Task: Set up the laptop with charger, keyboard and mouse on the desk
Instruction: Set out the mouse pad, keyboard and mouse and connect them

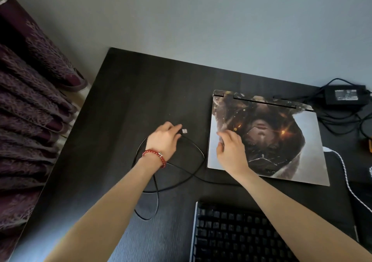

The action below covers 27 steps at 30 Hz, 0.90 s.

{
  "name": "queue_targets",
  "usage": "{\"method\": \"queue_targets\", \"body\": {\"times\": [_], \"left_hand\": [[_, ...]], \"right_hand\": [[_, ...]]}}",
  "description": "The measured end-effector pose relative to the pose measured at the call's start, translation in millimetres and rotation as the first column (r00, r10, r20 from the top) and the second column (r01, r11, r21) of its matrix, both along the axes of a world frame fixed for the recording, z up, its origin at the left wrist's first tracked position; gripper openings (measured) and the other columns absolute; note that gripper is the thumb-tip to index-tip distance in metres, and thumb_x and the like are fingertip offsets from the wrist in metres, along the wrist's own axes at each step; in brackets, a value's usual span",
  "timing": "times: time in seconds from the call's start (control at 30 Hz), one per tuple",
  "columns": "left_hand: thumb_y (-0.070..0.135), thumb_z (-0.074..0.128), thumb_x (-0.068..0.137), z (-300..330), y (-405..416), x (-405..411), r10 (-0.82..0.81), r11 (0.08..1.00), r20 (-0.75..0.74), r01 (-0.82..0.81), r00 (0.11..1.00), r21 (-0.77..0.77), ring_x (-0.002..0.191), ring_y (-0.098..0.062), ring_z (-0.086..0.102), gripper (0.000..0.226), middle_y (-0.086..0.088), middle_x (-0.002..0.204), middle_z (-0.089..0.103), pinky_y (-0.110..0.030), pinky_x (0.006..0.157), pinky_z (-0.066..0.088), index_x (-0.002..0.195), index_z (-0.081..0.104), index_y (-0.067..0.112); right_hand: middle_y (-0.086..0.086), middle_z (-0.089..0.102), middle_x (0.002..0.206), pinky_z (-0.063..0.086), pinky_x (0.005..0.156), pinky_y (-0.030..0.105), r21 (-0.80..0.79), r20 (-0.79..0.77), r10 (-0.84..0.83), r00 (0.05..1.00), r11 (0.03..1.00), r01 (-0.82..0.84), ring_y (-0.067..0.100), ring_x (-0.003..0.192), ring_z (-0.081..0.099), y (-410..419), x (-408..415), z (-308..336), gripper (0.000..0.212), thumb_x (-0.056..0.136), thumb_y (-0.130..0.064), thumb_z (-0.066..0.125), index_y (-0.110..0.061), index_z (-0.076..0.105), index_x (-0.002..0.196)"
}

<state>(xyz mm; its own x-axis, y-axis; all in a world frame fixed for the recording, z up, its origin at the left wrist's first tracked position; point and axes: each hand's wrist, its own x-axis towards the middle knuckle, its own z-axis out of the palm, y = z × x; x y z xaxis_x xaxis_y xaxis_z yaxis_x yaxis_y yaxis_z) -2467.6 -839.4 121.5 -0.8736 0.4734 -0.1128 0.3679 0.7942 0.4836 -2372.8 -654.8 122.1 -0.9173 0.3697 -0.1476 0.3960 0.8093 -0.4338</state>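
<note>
A closed laptop (281, 141) with a picture skin on its lid lies on the dark desk (141, 92). My right hand (231, 151) rests on the lid near its left edge, fingers loosely curled. My left hand (164, 141), with a red bead bracelet at the wrist, pinches the plug end of a black cable (193, 151); the silver USB plug (184, 131) points toward the laptop. The cable loops over the desk below my hands. A black keyboard (237, 233) lies at the near edge. The charger brick (345, 94) sits at the back right.
Dark purple curtains (30, 120) hang left of the desk. Black charger cables (342, 120) tangle at the right behind the laptop. A white braided cable (346, 179) runs down the right side. A pale wall stands behind the desk.
</note>
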Motion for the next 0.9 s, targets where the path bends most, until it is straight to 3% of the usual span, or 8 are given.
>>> {"method": "queue_targets", "body": {"times": [0.17,0.27,0.37,0.47,0.67,0.9], "left_hand": [[0.015,0.050,0.090,-26,30,5,-0.100,0.994,-0.060,0.103,0.993,0.043,0.106,-0.029,0.050,0.026,-0.008,0.109,0.061,-0.041,0.083,0.043,0.115,0.059,0.013],[0.015,0.053,0.088,-38,41,0,-0.139,0.990,-0.155,0.141,0.978,0.000,0.112,-0.027,0.049,0.023,-0.003,0.111,0.062,-0.040,0.090,0.031,0.109,0.063,0.017],[0.016,0.048,0.091,-46,47,-2,-0.141,0.990,-0.110,0.143,0.984,0.006,0.112,-0.022,0.049,0.025,0.000,0.113,0.062,-0.036,0.094,0.023,0.112,0.061,0.019],[0.016,0.049,0.091,-50,54,0,-0.123,0.990,-0.059,0.127,0.991,0.061,0.109,-0.024,0.051,0.026,-0.002,0.110,0.063,-0.035,0.091,0.027,0.113,0.061,0.019],[0.019,0.050,0.090,-53,62,5,-0.057,0.993,0.002,0.057,0.998,0.107,0.108,-0.023,0.047,0.026,0.000,0.108,0.061,-0.034,0.088,0.027,0.113,0.061,0.021],[0.017,0.052,0.089,-53,63,3,-0.040,0.992,0.029,0.036,0.999,0.121,0.107,-0.023,0.045,0.026,-0.002,0.109,0.058,-0.032,0.088,0.024,0.112,0.062,0.023]], "right_hand": [[0.013,0.042,0.139,0.022,0.112,0.052,0.219,0.116,0.035,0.993,0.974,-0.060,0.030,0.133,0.034,15,-2,-15,0.038,0.092,-0.018,0.044,-0.011,0.047,0.129],[0.013,0.048,0.134,0.023,0.111,0.054,0.239,0.059,0.019,0.998,0.970,-0.033,0.031,0.128,0.040,18,-3,-23,0.036,0.089,-0.016,0.050,-0.011,0.052,0.124],[0.013,0.054,0.128,0.027,0.108,0.055,0.258,-0.025,0.004,1.000,0.966,0.002,0.032,0.122,0.047,17,-1,-29,0.033,0.086,-0.013,0.054,-0.010,0.057,0.119],[0.013,0.055,0.127,0.030,0.106,0.057,0.283,-0.057,0.006,0.998,0.959,0.010,0.033,0.120,0.050,16,1,-34,0.033,0.085,-0.012,0.055,-0.010,0.057,0.118],[0.012,0.057,0.127,0.033,0.105,0.057,0.339,-0.040,0.014,0.999,0.941,0.001,0.032,0.120,0.051,15,2,-39,0.039,0.087,-0.023,0.036,-0.012,0.056,0.118],[0.012,0.056,0.128,0.031,0.106,0.057,0.354,-0.066,0.011,0.998,0.935,0.014,0.031,0.121,0.050,15,3,-43,0.042,0.086,-0.023,0.032,-0.011,0.055,0.120]]}}
